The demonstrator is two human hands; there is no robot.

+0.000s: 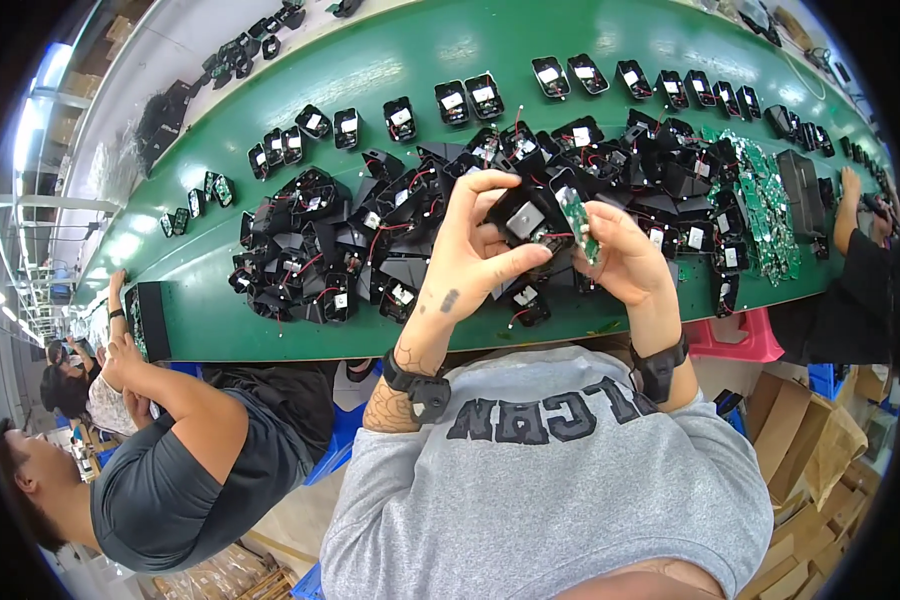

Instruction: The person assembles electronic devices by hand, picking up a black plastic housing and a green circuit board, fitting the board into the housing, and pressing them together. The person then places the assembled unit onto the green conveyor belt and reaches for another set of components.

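Over the bench [205, 343], my left fingers [518, 263] hold a black box [511, 204], my right fingers [610, 228] a green board [575, 222]: probably light, breakable, best held by edges.

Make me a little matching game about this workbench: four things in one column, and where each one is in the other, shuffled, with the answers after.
Things:
1. Open black housing
2. Single green circuit board
3. Pink plastic stool
4. Heap of loose green boards

Places:
A. By the near edge of the green table, on the person's right
B. In the left hand
C. On the table, to the right of the piled black housings
D. In the fingers of the right hand

Right pairs: 1-B, 2-D, 3-A, 4-C
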